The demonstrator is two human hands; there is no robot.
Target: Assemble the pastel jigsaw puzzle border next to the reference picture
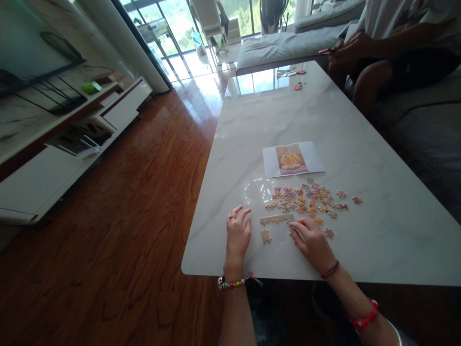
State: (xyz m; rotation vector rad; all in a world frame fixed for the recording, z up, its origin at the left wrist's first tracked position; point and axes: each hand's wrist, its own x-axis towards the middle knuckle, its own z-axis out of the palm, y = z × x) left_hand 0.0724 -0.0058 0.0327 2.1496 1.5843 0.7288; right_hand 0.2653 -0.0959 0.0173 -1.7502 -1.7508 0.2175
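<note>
A joined strip of jigsaw puzzle pieces lies near the front of the white table, with a small joined cluster of puzzle pieces just below its left end. My left hand is beside the strip's left end, fingers apart and slightly curled, holding nothing. At the other end, my right hand has its fingers bent together over a puzzle piece, which they partly hide. Beyond the strip spreads a loose heap of pink, orange and purple puzzle pieces. A single pink puzzle piece lies right of my right hand.
A creased paper with a printed picture lies behind the heap on the marble-look table. Small colourful items are at the table's far end. A seated person holds a phone on the sofa at right. A low cabinet stands left.
</note>
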